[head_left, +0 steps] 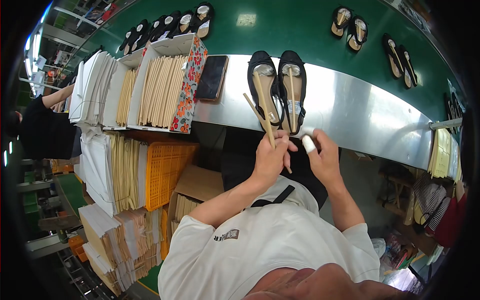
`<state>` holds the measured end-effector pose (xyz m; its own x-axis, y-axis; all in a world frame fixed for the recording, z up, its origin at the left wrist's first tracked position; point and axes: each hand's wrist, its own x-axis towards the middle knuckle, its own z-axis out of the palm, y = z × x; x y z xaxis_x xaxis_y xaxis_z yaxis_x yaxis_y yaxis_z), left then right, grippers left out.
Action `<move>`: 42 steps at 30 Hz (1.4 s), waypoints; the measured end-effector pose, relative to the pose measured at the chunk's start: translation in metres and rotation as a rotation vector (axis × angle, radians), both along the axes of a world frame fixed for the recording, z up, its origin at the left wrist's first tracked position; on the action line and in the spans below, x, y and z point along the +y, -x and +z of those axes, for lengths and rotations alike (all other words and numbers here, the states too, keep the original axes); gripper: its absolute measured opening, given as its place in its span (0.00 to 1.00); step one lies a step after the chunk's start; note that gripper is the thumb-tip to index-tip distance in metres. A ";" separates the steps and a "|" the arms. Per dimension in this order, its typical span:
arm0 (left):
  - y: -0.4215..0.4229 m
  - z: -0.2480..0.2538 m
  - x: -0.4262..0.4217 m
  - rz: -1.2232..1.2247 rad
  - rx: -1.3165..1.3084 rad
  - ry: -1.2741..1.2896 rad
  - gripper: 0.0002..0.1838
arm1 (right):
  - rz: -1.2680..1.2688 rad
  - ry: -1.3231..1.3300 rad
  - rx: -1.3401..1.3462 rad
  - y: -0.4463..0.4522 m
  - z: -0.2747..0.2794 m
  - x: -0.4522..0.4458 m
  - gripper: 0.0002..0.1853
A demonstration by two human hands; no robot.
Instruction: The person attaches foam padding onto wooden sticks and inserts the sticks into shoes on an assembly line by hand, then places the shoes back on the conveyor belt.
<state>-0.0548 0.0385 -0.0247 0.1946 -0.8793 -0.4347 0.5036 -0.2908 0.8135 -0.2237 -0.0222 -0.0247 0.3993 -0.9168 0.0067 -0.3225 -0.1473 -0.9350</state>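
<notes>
Head view: left grip (271, 157) clasps sticks (264, 109) crossing one shoe (269, 89); right grip (325, 157), hold unclear.

So it's just the one cam, worn on the head, aimed forward and pretty steeply down. The wearer's white shirt (270, 240) fills the bottom of the shot, really close to the lens. Left hand (272, 157) and right hand (322, 156) land around the middle, then it looks out past the metal tabletop (345, 95) to the green surface (290, 25) up top, farther off. Super wide, fisheye-looking lens: the tabletop edge bows, corners go black, and it catches the floral box (189, 90) leftward plus striped cloth (431, 197) way out right.
</notes>
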 end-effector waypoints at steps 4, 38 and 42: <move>-0.013 0.006 0.019 -0.029 0.044 0.113 0.14 | 0.249 -0.176 -0.058 0.003 0.005 0.025 0.09; -0.078 0.022 -0.018 -0.222 -1.080 0.460 0.17 | 0.133 -0.984 -0.570 -0.063 0.009 0.000 0.10; -0.080 0.028 -0.018 -0.246 -0.966 0.367 0.16 | 0.114 -0.968 -0.582 -0.069 0.008 -0.002 0.09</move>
